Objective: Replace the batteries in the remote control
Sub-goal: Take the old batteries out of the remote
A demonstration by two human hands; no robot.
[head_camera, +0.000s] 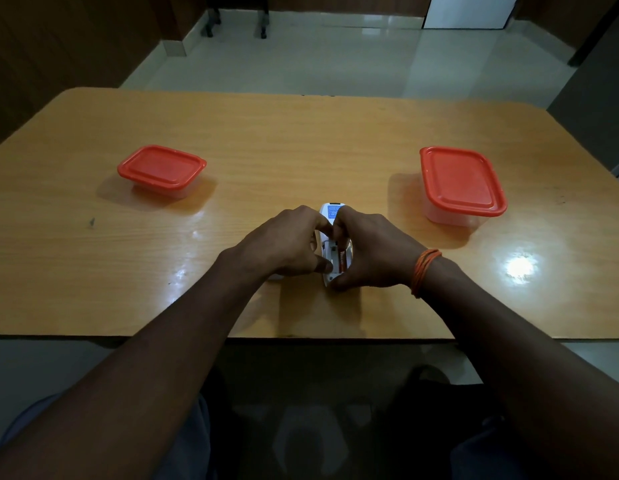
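A white remote control [330, 212] lies face down on the wooden table [301, 140], its far end pointing away from me. Its battery bay is open, and a red battery [342, 263] sits in the right slot. My left hand [284, 245] grips the remote's left side, with fingertips at the bay. My right hand [374, 249], with an orange thread band at the wrist, grips the right side, thumb at the near end. A small white piece [274, 278] peeks out under my left hand; I cannot tell what it is.
Two clear plastic containers with shut red lids stand on the table, a smaller one [161, 166] at the left and a larger one [462, 181] at the right. The table's near edge runs just below my forearms. Tiled floor lies beyond.
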